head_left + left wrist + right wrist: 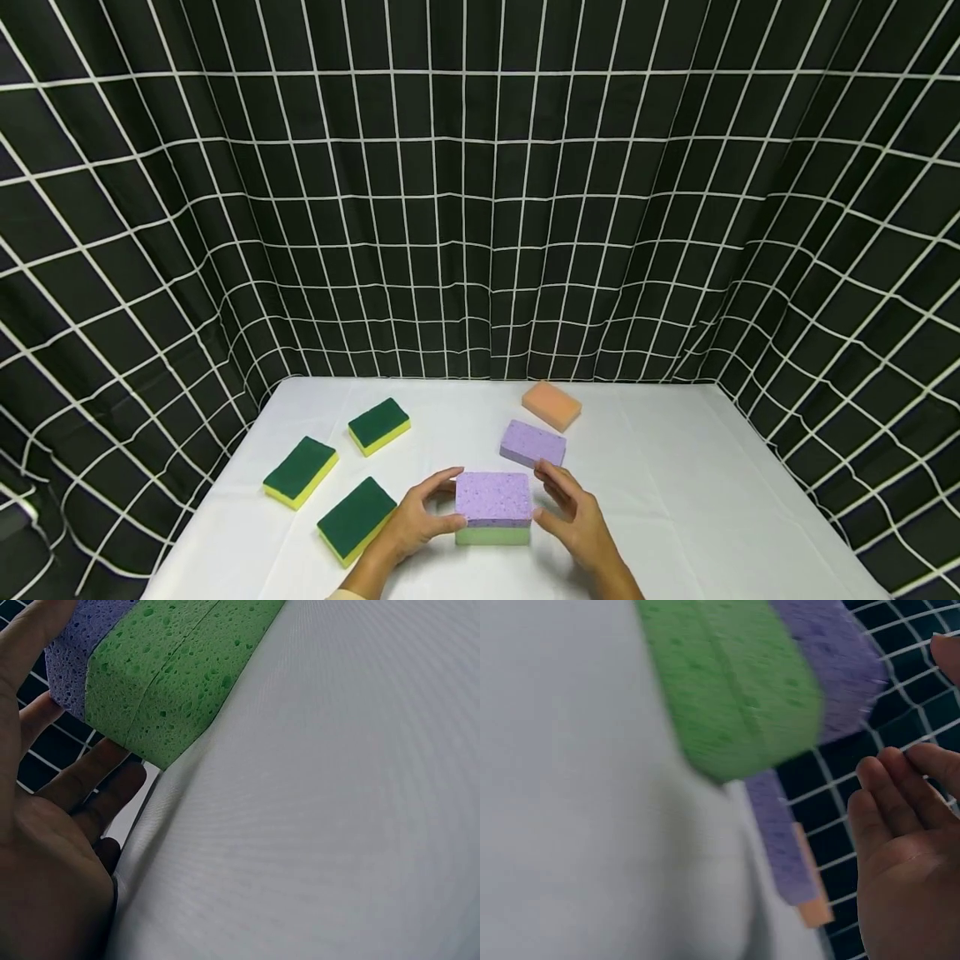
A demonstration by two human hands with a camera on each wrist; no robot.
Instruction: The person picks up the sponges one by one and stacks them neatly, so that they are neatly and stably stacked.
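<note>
at the near middle of the bench (pixel 690 500): a stack, upper purple sponge (pixel 492 497) lying flat on a green block (pixel 492 536), edges roughly lined up. the left wrist view shows a seam along the green, so i judge 2 green sponges there, not certain.

my left hand (pixel 420 518) is loosely spread at the stack's left end, thumb forward, fingers behind; thumb and a fingertip seem to touch the purple, no firm grip that i can see. my right hand (pixel 577 521) is open just beside the right end, holding nothing; its wrist view shows a gap.

farther back, a loose purple sponge (pixel 531 442) near an orange sponge (pixel 551 404). to the left, 3 green-topped yellow sponges (pixel 378 423) lie apart from each other.

handling, my judgement: very light, soft, porous, springy. not fragile, little slip if dry. a hard squeeze would dent it and a sideways nudge could shift the layers. best hold: the 2 short ends, low pressure, thumbs and fingertips level with each other.
</note>
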